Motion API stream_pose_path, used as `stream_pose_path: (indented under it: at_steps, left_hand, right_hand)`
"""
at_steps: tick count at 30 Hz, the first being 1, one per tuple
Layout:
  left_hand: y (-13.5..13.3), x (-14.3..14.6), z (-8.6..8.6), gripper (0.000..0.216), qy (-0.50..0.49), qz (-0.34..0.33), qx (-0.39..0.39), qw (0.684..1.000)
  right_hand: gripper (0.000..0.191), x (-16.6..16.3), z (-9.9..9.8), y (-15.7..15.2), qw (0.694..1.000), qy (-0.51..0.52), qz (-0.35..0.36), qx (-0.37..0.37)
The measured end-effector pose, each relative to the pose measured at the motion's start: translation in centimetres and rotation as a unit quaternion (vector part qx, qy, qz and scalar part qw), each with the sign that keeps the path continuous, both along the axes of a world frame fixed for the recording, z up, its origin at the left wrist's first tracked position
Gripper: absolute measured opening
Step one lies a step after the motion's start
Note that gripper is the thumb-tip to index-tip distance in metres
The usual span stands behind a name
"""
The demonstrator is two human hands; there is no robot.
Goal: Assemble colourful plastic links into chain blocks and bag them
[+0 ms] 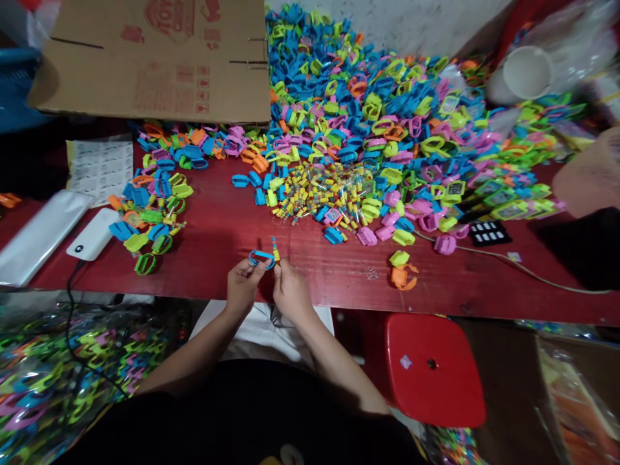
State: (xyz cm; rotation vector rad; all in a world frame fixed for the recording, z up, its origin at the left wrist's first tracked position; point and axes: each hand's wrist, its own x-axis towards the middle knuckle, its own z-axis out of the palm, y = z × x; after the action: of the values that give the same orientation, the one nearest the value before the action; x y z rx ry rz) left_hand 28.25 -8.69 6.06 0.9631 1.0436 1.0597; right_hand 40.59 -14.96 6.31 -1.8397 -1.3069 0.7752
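Note:
Near the table's front edge, my left hand (242, 284) pinches a blue toy watch (262, 256) by its band. Close beside it, my right hand (292, 292) has thumb and fingers closed on a small yellow-ended candy tube (276, 250), which stands upright. The tube is right at the watch; whether they touch I cannot tell. Beyond my hands lies a heap of similar yellow candy tubes (314, 190). A cluster of colourful toy watches (145, 213) sits to the left, with some tubes among them.
A huge pile of toy watches (358, 110) covers the back of the red table (213, 226). A cardboard box (155, 71) stands back left. A white power bank (91, 234), plastic bags (41, 236) and a label sheet (104, 168) lie left. A red stool (436, 374) is below right.

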Motion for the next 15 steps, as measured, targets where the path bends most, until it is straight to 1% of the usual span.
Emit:
stream_pose_path:
  at_steps: [2,4,6,7,9,12,13,15]
  left_hand:
    - [0.3,-0.3,0.1,0.054,0.009,-0.014,0.005,1.0]
    - [0.8,-0.6,0.3,0.051,0.021,-0.047,0.018,0.999]
    - [1.4,-1.0,0.6,0.048,0.034,-0.1,0.031,0.994]
    - [1.7,-1.2,0.7,0.047,0.044,-0.125,0.039,0.99]
    - [2.1,-1.6,0.7,0.041,0.079,-0.151,0.073,0.983]
    - [2.3,-1.9,0.7,0.03,0.129,-0.143,0.147,0.97]
    - [2.1,-2.0,0.6,0.026,0.135,-0.15,0.165,0.965]
    - [1.6,-2.1,0.5,0.021,0.138,-0.17,0.179,0.959]
  right_hand:
    - [0.029,0.3,-0.3,0.2,0.999,0.035,0.011,0.0]
    - [0.036,0.8,-0.6,0.3,0.991,0.126,0.049,0.021]
    - [0.048,1.3,-0.7,0.5,0.967,0.239,0.082,0.044]
    - [0.053,1.5,-0.7,0.6,0.953,0.286,0.084,0.052]
    - [0.059,1.6,-0.8,0.8,0.935,0.342,0.068,0.062]
    - [0.059,1.1,-1.0,0.8,0.921,0.381,0.036,0.074]
    - [0.058,0.7,-1.1,0.8,0.914,0.398,0.025,0.077]
    - [0.06,0.0,-1.1,0.8,0.901,0.428,0.011,0.071]
